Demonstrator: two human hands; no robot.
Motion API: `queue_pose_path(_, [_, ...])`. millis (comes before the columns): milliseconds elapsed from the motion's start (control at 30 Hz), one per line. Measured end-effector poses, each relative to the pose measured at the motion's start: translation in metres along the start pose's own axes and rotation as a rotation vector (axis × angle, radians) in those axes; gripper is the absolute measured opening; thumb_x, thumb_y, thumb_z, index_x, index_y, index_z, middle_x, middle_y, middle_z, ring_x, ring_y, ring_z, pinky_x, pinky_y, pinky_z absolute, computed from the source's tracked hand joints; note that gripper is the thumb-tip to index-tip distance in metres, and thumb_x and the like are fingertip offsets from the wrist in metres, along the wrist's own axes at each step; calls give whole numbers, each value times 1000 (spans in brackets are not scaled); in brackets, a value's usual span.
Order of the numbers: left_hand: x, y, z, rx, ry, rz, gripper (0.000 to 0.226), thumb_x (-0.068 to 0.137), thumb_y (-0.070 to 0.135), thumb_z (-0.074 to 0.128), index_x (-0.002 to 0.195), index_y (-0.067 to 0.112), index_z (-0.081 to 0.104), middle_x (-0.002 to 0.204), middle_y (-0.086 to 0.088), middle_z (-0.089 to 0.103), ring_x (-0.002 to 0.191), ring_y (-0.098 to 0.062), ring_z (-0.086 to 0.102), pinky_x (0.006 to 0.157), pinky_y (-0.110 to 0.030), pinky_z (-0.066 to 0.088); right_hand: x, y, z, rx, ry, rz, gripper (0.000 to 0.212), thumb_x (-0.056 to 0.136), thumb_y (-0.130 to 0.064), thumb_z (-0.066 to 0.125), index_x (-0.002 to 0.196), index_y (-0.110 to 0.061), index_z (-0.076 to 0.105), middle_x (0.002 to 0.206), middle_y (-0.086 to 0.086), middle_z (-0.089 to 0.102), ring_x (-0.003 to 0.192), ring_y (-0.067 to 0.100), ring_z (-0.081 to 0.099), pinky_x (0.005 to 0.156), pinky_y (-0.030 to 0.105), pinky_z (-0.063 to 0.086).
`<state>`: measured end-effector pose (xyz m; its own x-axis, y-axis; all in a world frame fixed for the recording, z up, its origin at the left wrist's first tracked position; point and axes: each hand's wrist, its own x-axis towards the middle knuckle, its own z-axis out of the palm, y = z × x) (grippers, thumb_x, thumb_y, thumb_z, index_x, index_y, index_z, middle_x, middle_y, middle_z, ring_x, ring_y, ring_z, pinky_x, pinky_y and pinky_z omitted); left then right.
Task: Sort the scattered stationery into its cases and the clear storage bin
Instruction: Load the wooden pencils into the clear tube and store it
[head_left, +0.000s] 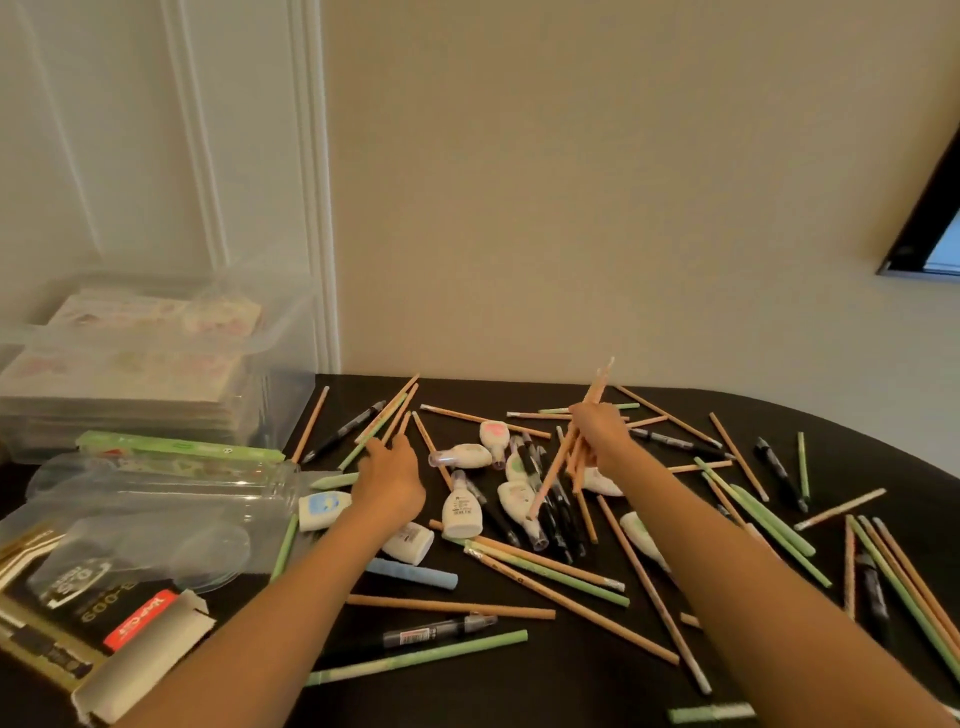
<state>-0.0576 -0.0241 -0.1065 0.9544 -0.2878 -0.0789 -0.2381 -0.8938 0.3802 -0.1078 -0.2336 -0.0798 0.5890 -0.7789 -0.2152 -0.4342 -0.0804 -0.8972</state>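
The step in hand looks like gathering the tan pencils out of the scatter on the dark desk (649, 691). The right hand (597, 431) has its fingers curled round a bundle of tan pencils (563, 462), held tilted above the middle of the pile. The left hand (389, 475) reaches toward a cluster of pencils (395, 421) near the back left of the desk; its fingertips are at their near ends, but whether they already pinch one cannot be told.

Green pencils, black pens and white correction-tape dispensers (462, 512) lie mixed and crossed all over the desk. The clear storage bin (280, 358) stands at the far left, with a clear plastic case (156, 509) lying in front of it.

The next move probably calls for lifting one tan pencil free of its neighbours and adding it to the bundle without loosening the right hand's hold.
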Motion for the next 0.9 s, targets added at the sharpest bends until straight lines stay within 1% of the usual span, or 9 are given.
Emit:
queue_pose_path(133, [0,8,3,9,28,-11,54,91,15,54,139,11,29,143,-17,27,129,-31,35,99,-38,41,5,21,-18,-387,-43,-62,22,93,-19,44,106,-4,54,89,11,58,85,25,59,76,36,48])
queue_pose_path(300, [-8,18,4,45,119,26,68,92,24,54,146,13,13,150,-17,14,137,-33,22,107,-43,31,-2,29,-18,-498,-69,-132,29,94,-17,42,114,0,54,94,12,57,82,24,57,69,33,48])
queue_pose_path(400, [-15,29,4,12,150,82,68,92,23,53,146,13,13,150,-16,12,137,-31,21,107,-42,31,-2,32,-36,-529,-30,-127,33,95,-16,41,121,0,52,101,14,60,90,26,58,74,34,46])
queue_pose_path(433, [-17,33,4,-3,155,96,66,92,22,53,145,12,14,151,-15,11,138,-31,20,106,-42,31,-1,34,-45,-539,-20,-113,33,94,-16,42,121,0,52,96,12,58,89,24,58,73,33,46])
queue_pose_path(533, [-23,47,9,-69,140,139,66,91,22,53,145,12,15,151,-15,9,138,-32,17,106,-44,32,-2,46,-76,-595,24,-82,27,93,-17,45,113,-1,56,76,5,53,69,15,53,55,25,39])
queue_pose_path(567, [-24,49,10,-86,141,158,66,91,23,53,145,12,16,151,-16,10,138,-32,18,106,-43,32,-2,48,-82,-624,39,-87,26,94,-17,45,110,-1,57,76,5,53,68,15,52,55,25,37])
queue_pose_path(667, [-32,64,15,-100,146,233,64,91,26,53,144,11,19,148,-16,16,136,-31,22,105,-39,32,-1,61,-103,-671,70,-106,28,94,-19,44,108,0,59,91,10,59,84,22,57,70,29,42])
queue_pose_path(800, [-43,81,22,-137,129,279,59,92,23,53,142,12,24,144,-14,21,131,-28,28,100,-36,36,-1,77,-113,-755,35,-163,29,97,-23,42,110,-4,60,102,12,63,98,26,60,75,31,42])
queue_pose_path(900, [-44,84,26,-144,116,294,53,93,23,51,139,12,28,141,-13,26,127,-27,32,96,-34,38,-5,85,-117,-871,61,-227,29,95,-15,44,123,-15,54,114,10,62,102,26,60,85,35,48])
